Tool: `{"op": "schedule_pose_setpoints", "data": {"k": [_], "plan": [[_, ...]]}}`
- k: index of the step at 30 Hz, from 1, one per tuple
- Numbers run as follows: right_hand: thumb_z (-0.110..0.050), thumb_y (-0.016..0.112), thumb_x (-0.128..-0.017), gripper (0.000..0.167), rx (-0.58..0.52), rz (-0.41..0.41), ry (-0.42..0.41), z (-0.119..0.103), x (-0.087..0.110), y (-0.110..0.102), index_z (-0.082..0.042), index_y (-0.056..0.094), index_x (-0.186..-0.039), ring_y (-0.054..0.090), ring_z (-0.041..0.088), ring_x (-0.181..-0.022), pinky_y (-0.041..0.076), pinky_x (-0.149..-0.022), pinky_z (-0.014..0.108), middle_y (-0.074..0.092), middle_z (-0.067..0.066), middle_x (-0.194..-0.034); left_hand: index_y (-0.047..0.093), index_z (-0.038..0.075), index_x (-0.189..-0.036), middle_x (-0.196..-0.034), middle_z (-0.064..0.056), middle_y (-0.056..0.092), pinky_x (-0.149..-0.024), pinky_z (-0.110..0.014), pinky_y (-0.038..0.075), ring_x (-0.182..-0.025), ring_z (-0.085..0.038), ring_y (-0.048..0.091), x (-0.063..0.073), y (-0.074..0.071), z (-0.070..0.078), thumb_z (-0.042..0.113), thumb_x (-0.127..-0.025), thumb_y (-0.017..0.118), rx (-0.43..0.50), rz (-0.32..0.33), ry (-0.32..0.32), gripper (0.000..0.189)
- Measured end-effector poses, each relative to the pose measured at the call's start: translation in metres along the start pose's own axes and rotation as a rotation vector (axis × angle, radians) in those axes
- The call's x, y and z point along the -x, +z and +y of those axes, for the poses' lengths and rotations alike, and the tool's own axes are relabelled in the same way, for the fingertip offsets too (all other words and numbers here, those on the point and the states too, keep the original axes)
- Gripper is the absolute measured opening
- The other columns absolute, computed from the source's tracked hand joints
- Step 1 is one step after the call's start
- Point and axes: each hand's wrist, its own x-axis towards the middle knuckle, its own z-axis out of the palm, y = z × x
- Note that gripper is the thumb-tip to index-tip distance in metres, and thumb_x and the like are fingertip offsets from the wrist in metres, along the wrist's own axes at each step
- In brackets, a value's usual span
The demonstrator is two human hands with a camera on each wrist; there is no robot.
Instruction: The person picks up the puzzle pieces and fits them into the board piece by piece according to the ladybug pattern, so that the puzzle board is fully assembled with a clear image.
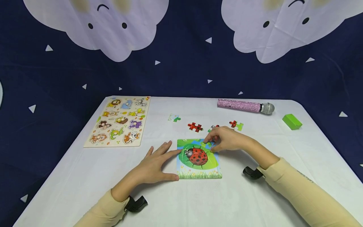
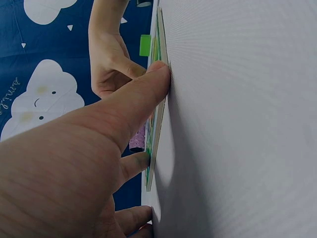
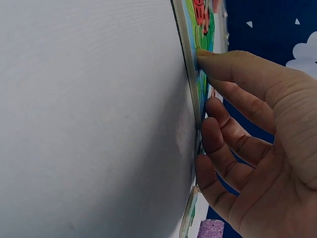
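Bracing the ladybird puzzle [image 1: 198,158] on the table [image 1: 198,205] with a spread left hand [image 1: 154,166], and apparently pinching its far right corner piece [image 1: 208,144] with a curled right hand [image 1: 229,138]; might jam that piece by pressing crooked, or skid everything by bracing too lightly

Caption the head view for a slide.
Ladybug puzzle, left hand at its left edge, right hand at its upper-right corner, loose pieces beyond.
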Motion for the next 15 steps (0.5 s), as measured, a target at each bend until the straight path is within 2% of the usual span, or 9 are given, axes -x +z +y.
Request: {"op": "schedule_pose_setpoints", "data": {"k": [15], "plan": [[-0.018,0.09,-0.086,0.03,0.005,0.003,-0.008,-0.0005,0.0012,-0.0006,-0.018,0.082,-0.115,0.058,0.016,-0.089,0.051,-0.081,0.03,0.068,0.0,-0.098,0.047,0.034,-0.163,-0.18,-0.014,0.023,-0.13,-0.077,0.006,-0.167,-0.04,0.02,0.0,-0.001,0.0019,0.06,-0.083,0.087,0.007,0.001,-0.005,0.093]]}}
